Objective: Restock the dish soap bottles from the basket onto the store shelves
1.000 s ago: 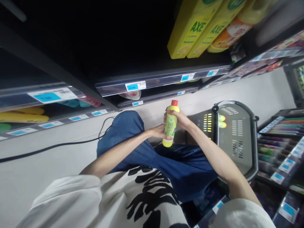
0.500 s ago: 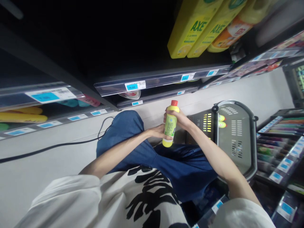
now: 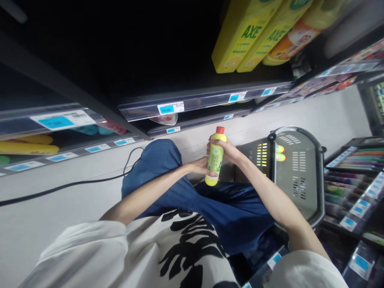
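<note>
A yellow bottle with a red cap and a green-and-white label is held between both hands in front of my knees, its cap pointing toward the shelf. My left hand grips it low, the thumb lying across the label near the base. Higher up, my right hand wraps round it just below the cap. The fingers behind the bottle are partly hidden. To the right of my right hand stands a grey shopping basket, in which yellow bottles with red caps lie.
Ahead is a dark shelf with price tags, bearing yellow AXE bottles and an orange-labelled bottle. A black cable runs along the floor at left. Another stocked shelf stands at right, beyond the basket.
</note>
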Demonstrator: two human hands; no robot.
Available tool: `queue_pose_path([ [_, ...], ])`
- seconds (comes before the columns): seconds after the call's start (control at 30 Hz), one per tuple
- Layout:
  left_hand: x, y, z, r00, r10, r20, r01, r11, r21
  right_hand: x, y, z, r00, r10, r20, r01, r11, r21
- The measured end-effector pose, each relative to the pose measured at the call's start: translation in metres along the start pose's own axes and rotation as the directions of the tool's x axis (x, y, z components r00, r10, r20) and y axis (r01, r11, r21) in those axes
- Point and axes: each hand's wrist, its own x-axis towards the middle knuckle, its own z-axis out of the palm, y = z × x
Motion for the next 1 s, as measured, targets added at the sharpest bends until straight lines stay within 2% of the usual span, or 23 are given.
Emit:
queue_pose_path([
  [0.77, 0.0011, -0.0017, -0.0005, 0.999, -0.042, 0.001, 0.041, 0.999, 0.028, 0.0014, 0.0025, -0.001, 1.0, -0.004, 0.007, 0.004, 1.0, 0.01],
  [1.0, 0.0005, 0.0034, -0.0001, 1.0, 0.0, -0.015, 0.0, 1.0, 0.022, 0.0016, 0.0027, -0.0016, 1.0, 0.001, 0.019, -0.001, 1.0, 0.007],
])
